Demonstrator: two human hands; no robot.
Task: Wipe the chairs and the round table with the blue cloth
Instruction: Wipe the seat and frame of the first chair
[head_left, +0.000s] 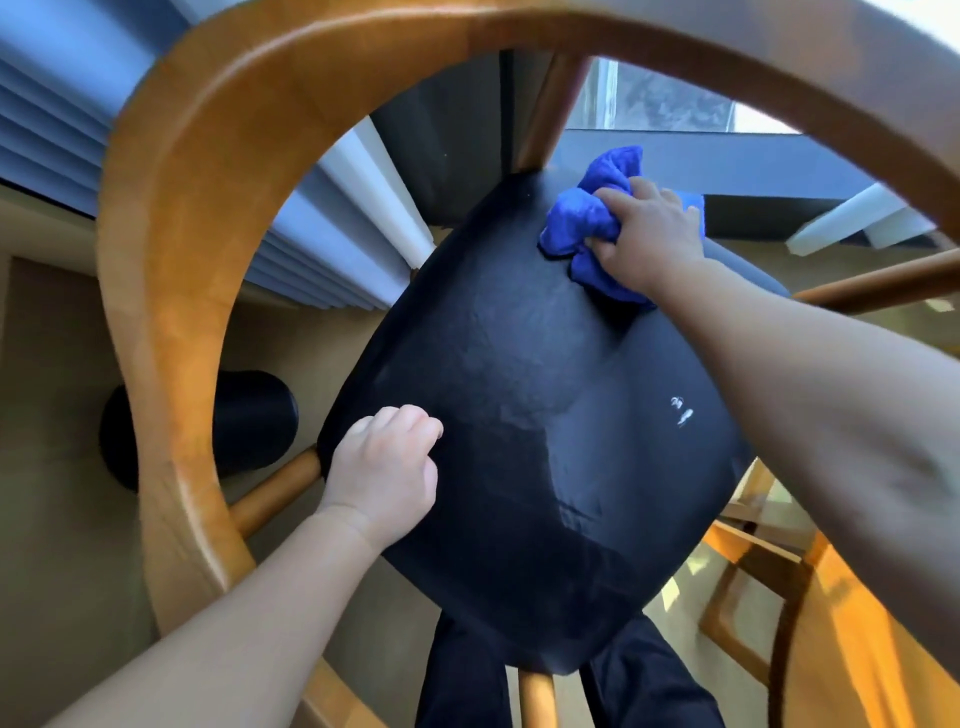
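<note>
A wooden chair with a curved backrest (156, 312) and a black padded seat (540, 426) fills the head view. My right hand (649, 234) grips the bunched blue cloth (587, 218) and presses it on the seat's far right corner. My left hand (387, 467) rests on the seat's near left edge with its fingers curled, holding nothing that I can see. Small white marks (681, 410) sit on the seat's right side. The round table is not clearly in view.
Grey-blue blinds (62, 130) and a window (660, 104) lie beyond the chair. A black round object (249, 415) stands on the floor at left. Another wooden frame (769, 587) is at lower right. My dark trouser legs (644, 680) show below the seat.
</note>
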